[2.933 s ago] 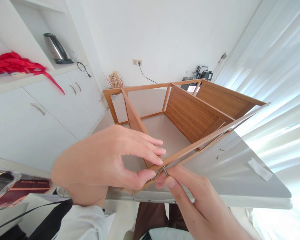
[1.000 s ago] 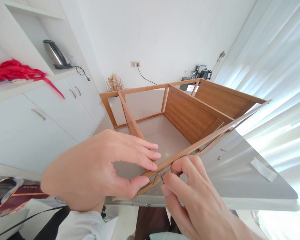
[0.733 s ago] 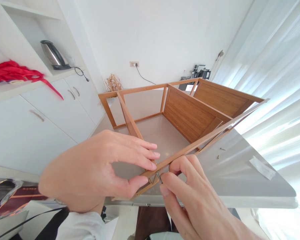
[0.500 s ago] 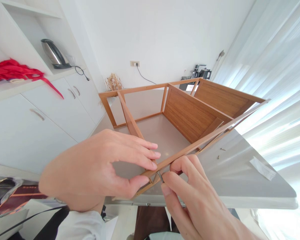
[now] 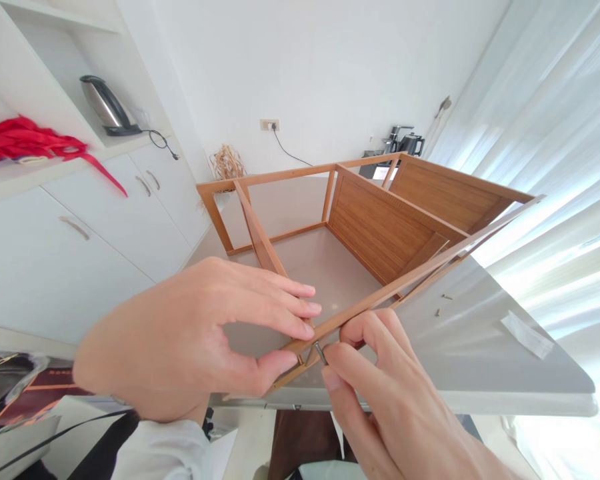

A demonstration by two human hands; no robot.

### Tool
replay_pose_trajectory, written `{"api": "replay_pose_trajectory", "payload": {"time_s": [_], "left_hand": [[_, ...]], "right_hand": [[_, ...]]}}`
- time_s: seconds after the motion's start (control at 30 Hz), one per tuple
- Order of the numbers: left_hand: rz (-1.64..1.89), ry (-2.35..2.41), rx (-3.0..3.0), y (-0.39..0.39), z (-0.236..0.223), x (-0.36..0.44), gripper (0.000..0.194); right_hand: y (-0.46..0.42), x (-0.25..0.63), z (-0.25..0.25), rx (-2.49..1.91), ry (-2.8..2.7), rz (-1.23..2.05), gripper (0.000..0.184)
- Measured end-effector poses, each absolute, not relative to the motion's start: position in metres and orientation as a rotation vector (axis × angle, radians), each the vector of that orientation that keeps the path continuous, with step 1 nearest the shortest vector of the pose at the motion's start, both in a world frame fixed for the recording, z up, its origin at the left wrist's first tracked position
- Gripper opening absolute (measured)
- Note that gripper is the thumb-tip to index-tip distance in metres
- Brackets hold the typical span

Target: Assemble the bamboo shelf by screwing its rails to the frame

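Observation:
A wooden shelf frame [image 5: 345, 313] with slatted panels lies across the grey table. My left hand [image 5: 205, 333] grips its near corner, fingers over the inner side and thumb against the outer side of the rail. Between the thumb and forefinger of my right hand [image 5: 380, 373] is a metal screw [image 5: 321, 352]. One end of it meets the near rail, close to where the cross board [image 5: 263, 243] joins; the other end is hidden by my fingers. The other right fingers rest against the rail's outer side.
Two small screws [image 5: 447, 297] and a clear plastic strip [image 5: 527, 335] lie on the grey table [image 5: 480, 360] at right. An electric kettle [image 5: 107, 107] and red ribbon [image 5: 35, 143] sit on the left shelf. Curtains [image 5: 570, 167] hang at right.

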State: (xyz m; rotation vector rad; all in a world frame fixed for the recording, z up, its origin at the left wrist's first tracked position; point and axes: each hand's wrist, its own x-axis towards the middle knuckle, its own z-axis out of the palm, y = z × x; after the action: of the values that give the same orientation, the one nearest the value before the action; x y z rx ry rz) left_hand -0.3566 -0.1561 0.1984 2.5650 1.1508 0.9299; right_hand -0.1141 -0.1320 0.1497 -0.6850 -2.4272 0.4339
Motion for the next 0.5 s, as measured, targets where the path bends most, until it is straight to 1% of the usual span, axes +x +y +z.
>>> {"api": "replay_pose_trajectory", "payload": {"time_s": [0.27, 0.5], "left_hand": [[0.93, 1.148, 2.567, -0.156, 0.1992, -0.3561, 0.026], [0.926, 1.141, 2.55, -0.1562, 0.199, -0.3571, 0.028]], "right_hand": [[-0.1333, -0.114, 0.1516, -0.708, -2.42, 0.467, 0.022], [-0.1314, -0.1161, 0.1428, -0.646, -2.367, 0.441, 0.023]]}}
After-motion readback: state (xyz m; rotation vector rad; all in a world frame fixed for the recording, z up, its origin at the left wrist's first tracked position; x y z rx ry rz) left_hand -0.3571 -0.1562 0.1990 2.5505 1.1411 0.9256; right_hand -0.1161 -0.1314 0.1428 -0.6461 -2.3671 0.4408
